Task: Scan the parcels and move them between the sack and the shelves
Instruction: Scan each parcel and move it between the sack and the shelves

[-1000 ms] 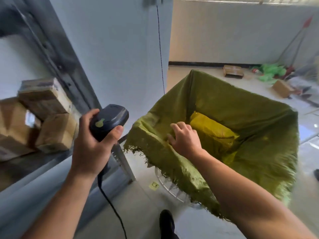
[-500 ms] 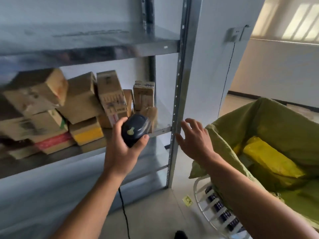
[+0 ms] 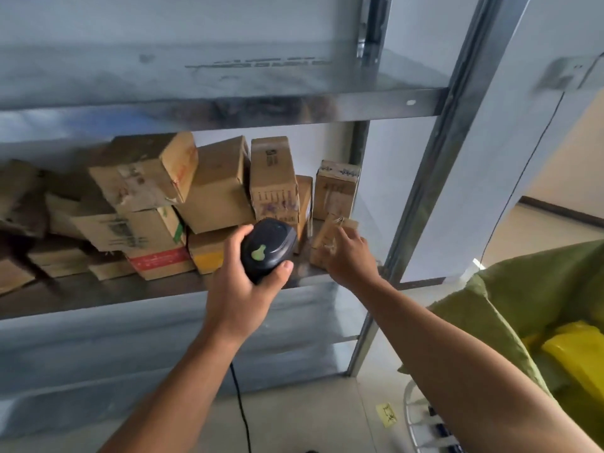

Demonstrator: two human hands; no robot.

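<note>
Reaching to the right end of the shelf [image 3: 81,299], the right hand [image 3: 348,261] is at a small brown box [image 3: 330,233] that leans close to the front edge. This box looks like the easiest parcel to take, since it sits alone by the shelf's right corner. The hand is blurry, so I cannot tell if its fingers are pinching the box or only touching it.

The left hand [image 3: 238,289] is wrapped around the black scanner [image 3: 269,246]. The scanner's nose is aimed at the boxes, most likely to read a label.

More brown boxes [image 3: 215,184] are piled along the back of the shelf, and the pile runs off the left edge. The green sack [image 3: 529,289] stands open at the right, partly cut off, with a yellow parcel [image 3: 585,358] inside. No label can be read.
</note>
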